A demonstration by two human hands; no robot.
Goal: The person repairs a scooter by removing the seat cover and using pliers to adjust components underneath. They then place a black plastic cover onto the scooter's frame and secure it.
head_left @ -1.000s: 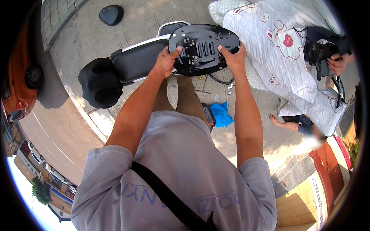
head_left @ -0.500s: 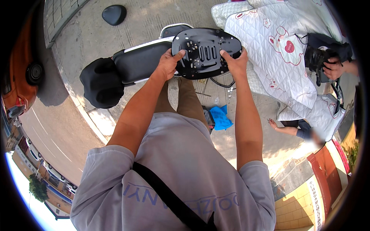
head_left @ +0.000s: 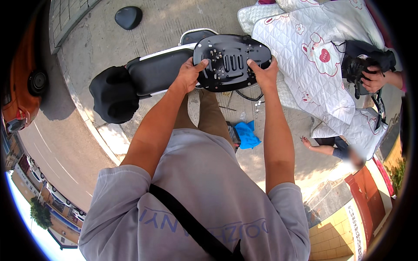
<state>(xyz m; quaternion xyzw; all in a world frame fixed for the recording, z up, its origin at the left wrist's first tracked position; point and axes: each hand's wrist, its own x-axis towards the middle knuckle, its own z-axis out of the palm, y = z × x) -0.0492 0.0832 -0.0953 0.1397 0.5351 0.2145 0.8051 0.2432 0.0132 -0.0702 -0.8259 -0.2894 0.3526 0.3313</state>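
Observation:
A black oval plate point(head_left: 241, 71) with long slots and several small holes is held between my two hands, over the scooter's front end of the seat. My left hand point(head_left: 189, 75) grips its left edge, thumb on top. On the right edge, my right hand point(head_left: 264, 75) holds it the same way, its fingers hidden underneath. Small pale bits show on the plate; I cannot tell whether they are loose pieces or ground seen through holes. Behind and left of it is the scooter's long black seat point(head_left: 161, 69) with white side trim.
A black covered box point(head_left: 114, 95) sits at the seat's left end. A rounded black piece point(head_left: 128, 18) lies on the pavement. White quilted covers point(head_left: 322, 65) drape on the right, near another person's hand point(head_left: 375, 80). A blue bag point(head_left: 247, 135) and a crouching person's arm point(head_left: 321, 148) are lower right.
The plate appears slightly lower in the picture, with both hands still gripping its edges. Little else differs beyond a small shift of the view.

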